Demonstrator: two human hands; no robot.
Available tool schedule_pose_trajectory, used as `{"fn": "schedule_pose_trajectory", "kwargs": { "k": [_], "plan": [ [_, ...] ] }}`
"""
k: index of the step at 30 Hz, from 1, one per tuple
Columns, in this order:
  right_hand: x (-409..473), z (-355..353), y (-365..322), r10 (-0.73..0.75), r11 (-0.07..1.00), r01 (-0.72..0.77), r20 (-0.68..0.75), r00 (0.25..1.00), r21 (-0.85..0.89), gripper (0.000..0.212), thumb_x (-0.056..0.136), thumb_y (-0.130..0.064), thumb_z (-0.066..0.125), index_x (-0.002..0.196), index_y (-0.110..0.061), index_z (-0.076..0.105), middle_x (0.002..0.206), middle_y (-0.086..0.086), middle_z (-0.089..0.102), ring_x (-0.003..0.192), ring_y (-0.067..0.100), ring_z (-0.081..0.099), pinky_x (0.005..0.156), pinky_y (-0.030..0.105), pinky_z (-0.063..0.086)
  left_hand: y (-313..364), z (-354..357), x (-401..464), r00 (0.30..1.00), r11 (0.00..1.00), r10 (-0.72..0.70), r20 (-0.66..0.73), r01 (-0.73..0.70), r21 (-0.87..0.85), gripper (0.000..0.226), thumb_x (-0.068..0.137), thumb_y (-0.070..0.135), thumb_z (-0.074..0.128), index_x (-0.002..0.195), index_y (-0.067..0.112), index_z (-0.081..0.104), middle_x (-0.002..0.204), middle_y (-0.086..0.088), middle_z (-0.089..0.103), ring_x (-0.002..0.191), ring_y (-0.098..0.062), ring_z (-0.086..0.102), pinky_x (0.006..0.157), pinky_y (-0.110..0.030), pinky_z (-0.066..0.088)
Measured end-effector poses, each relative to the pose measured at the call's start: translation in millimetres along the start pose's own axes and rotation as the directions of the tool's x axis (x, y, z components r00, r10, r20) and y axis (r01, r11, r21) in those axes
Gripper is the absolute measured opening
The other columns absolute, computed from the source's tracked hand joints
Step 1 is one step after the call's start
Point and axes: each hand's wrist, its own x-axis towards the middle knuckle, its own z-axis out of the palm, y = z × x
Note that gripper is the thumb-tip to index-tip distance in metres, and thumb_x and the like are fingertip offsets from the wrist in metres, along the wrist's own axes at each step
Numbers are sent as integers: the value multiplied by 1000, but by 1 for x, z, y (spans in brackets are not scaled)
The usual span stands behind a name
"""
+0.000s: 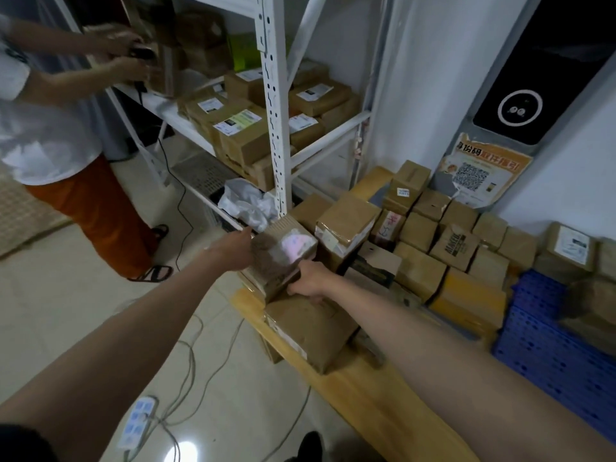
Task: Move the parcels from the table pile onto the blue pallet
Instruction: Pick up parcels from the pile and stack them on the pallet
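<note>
— Where was the parcel (pixel 283 258) at that moment?

— At the near end of the pile on the wooden bench (pixel 350 388), tilted, resting on a flatter brown box (pixel 310 331). The left hand (pixel 233 248) pressed against its left side; the right hand (pixel 308 278) curled round its lower right edge, so both grips were clamped on it.

— And the blue pallet (pixel 546 345)?

— Off to the right, beyond the pile, with a carton (pixel 590 305) on its far part. Another person (pixel 50 128) stood at the white shelf rack (pixel 275 105).
</note>
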Motion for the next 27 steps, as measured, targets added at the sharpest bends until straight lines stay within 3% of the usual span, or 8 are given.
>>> {"fn": "schedule_pose_trajectory", "kwargs": {
  "k": [5, 9, 13, 17, 21, 27],
  "plan": [
    [2, 10, -4, 41, 978, -43, 14, 999, 206, 29, 86, -20, 69, 108, -9, 53, 100, 4, 57, 83, 16, 59, 48, 20, 53, 2, 21, 2, 999, 998, -6, -49, 3, -56, 43, 88, 9, 46, 130, 7, 45, 125, -16, 53, 114, -32, 55, 90, -42, 49],
    [-8, 20, -3, 17, 951, -18, 5, 1000, 308, 45, 82, -14, 71, 124, -8, 55, 118, 15, 62, 104, 27, 64, 70, 32, 60, 2, 30, -11, 998, 995, -13, -63, 6, -101, 30, 88, 7, 47, 117, 4, 44, 118, -18, 53, 107, -34, 55, 79, -38, 44],
    [-29, 24, 3, -56, 947, 62, -27, 998, 315, 53, 82, -8, 70, 130, -13, 50, 123, 15, 60, 109, 31, 62, 64, 30, 55, 5, 28, -35, 996, 993, -48, -69, 40, -107, 17, 90, 8, 45, 106, 7, 40, 108, -20, 56, 91, -33, 56, 68, -38, 44],
    [-56, 30, 22, -105, 941, 115, -46, 993, 318, 62, 80, -12, 75, 134, -18, 47, 125, 6, 59, 102, 19, 62, 78, 33, 60, 18, 32, -65, 997, 992, -59, -57, 52, -116, 23, 90, 15, 49, 110, 4, 41, 110, -19, 57, 87, -30, 54, 67, -36, 42],
    [-87, 39, 50, -139, 956, 158, -93, 986, 247, 78, 75, -16, 80, 143, -17, 42, 137, 4, 54, 124, 22, 52, 104, 36, 46, 40, 50, -99, 998, 995, -44, -46, 40, -97, 44, 88, 23, 56, 124, 0, 43, 118, -19, 57, 101, -32, 57, 69, -32, 39],
    [-151, 48, 103, -118, 954, 158, -165, 979, 254, 74, 79, -16, 76, 143, -15, 39, 136, 7, 54, 123, 25, 53, 96, 35, 50, 92, 68, -145, 998, 998, 42, -44, -44, -33, 66, 85, 50, 59, 133, 7, 44, 125, -14, 58, 109, -30, 57, 73, -30, 40]
  ]
}}
